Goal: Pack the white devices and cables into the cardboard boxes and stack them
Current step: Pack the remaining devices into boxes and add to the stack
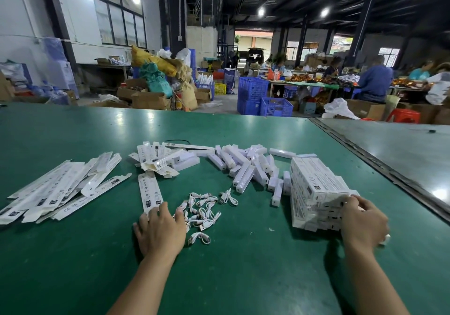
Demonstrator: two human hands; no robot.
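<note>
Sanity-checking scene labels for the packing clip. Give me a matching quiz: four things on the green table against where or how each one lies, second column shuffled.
Things:
1. stack of packed boxes
2. flat boxes
3. cables
4. white devices

Places or states:
A. fanned out unfolded on the left part of the table
B. loose heap at mid-table, beyond the coils
C. gripped at its near end by the right hand
D. small coils just right of the left hand

Pairs: 1-C, 2-A, 3-D, 4-B
</note>
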